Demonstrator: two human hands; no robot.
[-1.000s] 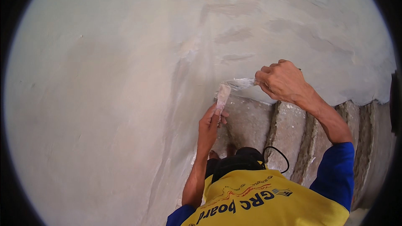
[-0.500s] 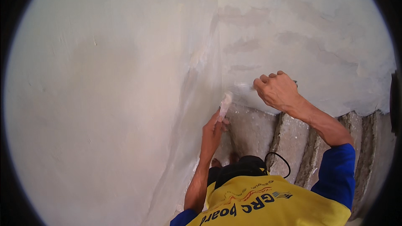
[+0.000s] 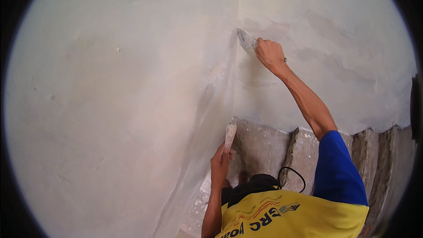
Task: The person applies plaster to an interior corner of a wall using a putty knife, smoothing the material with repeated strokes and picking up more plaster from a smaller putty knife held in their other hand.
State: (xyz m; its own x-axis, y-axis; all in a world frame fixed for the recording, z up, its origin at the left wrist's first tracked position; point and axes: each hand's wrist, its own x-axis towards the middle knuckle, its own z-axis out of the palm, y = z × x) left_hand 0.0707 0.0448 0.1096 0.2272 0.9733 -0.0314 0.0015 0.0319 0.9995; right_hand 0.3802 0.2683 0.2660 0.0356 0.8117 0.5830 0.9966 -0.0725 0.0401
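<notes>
The putty knife [image 3: 246, 39] is up high, right at the corner where two walls meet. Its flat blade is smeared with pale plaster and looks pressed on the right wall [image 3: 335, 31]. The blade sticks out to the upper left from the right hand [image 3: 269, 55], so its long way runs on a slant from the hand toward the corner line. The right hand is wrapped tight around the handle, with the fingers curled shut on it. That arm is stretched far up, with a blue sleeve [image 3: 337, 167] at the shoulder.

Lower down, the left hand [image 3: 220, 163] holds a second scraper [image 3: 230, 135]. This one points almost straight up, and its blade is caked with plaster too. The fingers are closed around its lower end. It sits close to the corner line but well below the putty knife, so the right hand is the one at the high patch.

The right wall has grey, wet-looking streaks near the blade. The left wall [image 3: 110, 97] is smooth and pale. Under the plaster on the right, rough grey stone blocks [image 3: 264, 145] show. A yellow shirt [image 3: 286, 216] fills the bottom edge, and a thin black cord [image 3: 293, 174] loops just above it.
</notes>
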